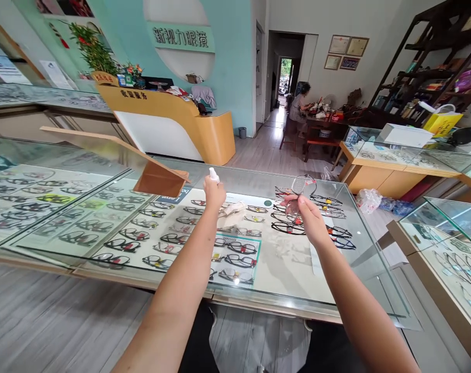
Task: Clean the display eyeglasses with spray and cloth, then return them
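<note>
Holding one bottle (214, 175), one eyeglass frame (298, 185)

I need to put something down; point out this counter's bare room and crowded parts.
Barest: the near stretch of glass counter between the teal-edged sheet and the right forearm. Crowded: dark frames about the right hand; rows of frames left of the left forearm, though perhaps beneath the glass. A pale crumpled cloth or tissue is near the left hand.
</note>
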The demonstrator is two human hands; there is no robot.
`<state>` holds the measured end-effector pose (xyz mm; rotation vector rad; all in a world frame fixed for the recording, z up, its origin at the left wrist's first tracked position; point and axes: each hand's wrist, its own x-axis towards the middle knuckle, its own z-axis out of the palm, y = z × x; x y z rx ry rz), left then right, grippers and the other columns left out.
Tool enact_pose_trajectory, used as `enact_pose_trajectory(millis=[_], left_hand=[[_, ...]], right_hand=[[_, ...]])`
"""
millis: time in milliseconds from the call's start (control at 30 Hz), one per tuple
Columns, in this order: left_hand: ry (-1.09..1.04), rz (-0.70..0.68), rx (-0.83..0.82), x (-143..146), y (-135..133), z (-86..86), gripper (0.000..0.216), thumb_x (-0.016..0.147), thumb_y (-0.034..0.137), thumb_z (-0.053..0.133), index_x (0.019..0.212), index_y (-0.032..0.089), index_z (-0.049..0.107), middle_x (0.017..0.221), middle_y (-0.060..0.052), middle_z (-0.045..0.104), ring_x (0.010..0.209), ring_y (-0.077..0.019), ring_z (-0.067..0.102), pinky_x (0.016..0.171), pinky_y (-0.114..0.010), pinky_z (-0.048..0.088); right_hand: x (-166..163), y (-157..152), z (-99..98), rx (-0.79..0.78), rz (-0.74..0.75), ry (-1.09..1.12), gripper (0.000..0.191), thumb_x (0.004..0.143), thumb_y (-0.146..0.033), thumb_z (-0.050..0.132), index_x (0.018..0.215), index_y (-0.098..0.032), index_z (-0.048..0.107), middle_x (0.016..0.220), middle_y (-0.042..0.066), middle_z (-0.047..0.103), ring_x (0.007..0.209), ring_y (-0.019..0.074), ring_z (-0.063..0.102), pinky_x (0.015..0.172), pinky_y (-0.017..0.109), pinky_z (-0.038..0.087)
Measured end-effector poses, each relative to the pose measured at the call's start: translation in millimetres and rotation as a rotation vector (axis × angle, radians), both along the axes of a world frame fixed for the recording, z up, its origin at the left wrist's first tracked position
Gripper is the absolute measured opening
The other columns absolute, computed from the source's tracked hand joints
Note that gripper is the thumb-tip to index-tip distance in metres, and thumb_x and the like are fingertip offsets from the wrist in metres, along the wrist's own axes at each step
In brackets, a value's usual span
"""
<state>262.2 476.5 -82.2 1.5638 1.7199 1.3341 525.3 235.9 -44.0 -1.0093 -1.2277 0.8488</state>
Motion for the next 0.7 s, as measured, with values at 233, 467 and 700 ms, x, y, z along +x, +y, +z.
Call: enact_pose_trajectory(millis=[233, 467, 700], left_hand=[[0.055, 0.018, -0.104, -8.8, 8.5, -18.2, 0.038, 0.087, 0.013, 0.065, 0.125, 0.020, 0.061, 0.128, -0.017, 0.071, 0.125, -0.0354, 0.067, 0.108, -0.046, 0.050], [0.072, 0.022, -0.137, -5.8, 6.5, -19.5, 0.037, 0.085, 0.009, 0.068, 0.120, 0.022, 0.061, 0.125, -0.016, 0.072, 0.123, -0.0352, 0.068, 0.106, -0.045, 0.051], [0.071, 0.185, 0.055, 9.0, -20.3, 9.7, 0.066, 0.081, 0.009, 0.070, 0.144, 0.016, 0.049, 0.159, -0.025, 0.045, 0.150, -0.0370, 0.046, 0.123, -0.049, 0.039]], right_hand=[[1.9, -0.2, -1.3, -0.024, 0.001, 0.024, 0.048, 0.107, -0.066, 0.056, 0.119, -0.025, 0.078, 0.113, 0.008, 0.080, 0.091, 0.0219, 0.067, 0.090, 0.039, 0.054], [1.4, -1.5, 1.1, -0.036, -0.018, -0.007, 0.052, 0.106, -0.069, 0.055, 0.119, -0.024, 0.078, 0.114, 0.009, 0.081, 0.091, 0.0232, 0.068, 0.089, 0.039, 0.054], [-0.1, -2.4, 3.3, -0.026, -0.016, -0.011, 0.052, 0.106, -0.068, 0.054, 0.119, -0.023, 0.077, 0.113, 0.009, 0.080, 0.092, 0.0236, 0.068, 0.091, 0.039, 0.054]])
